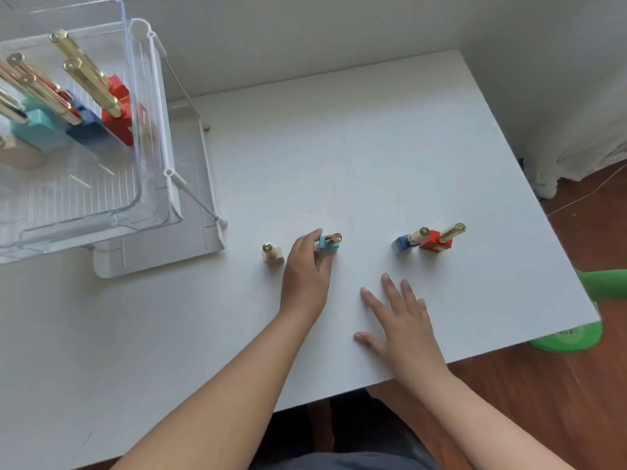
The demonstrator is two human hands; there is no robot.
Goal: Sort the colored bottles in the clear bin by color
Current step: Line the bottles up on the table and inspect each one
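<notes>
The left hand point(307, 266) is holding the teal bottle point(328, 245) between its fingers and thumb as the bottle is standing upright on the white table point(373, 147), while the right hand point(403, 320) is lying flat and open on the table, holding nothing. On the table four bottles are standing in one row: the beige bottle point(272, 254) just to the left of the left hand, the teal one in the grip, and well apart to the right the blue bottle point(403, 242) and the red bottle point(436, 242), these two almost touching each other. The bottles are looking tall with their long gold caps on small bases, so I think a hand that is pulling back carelessly could be tipping the teal one over, and it could be knocking the beige neighbour too. In the clear bin point(149, 137) at the far left more bottles are waiting, leaning together: I am counting at least two red, one blue, one teal and one beige, but the crowding is hiding the exact number
</notes>
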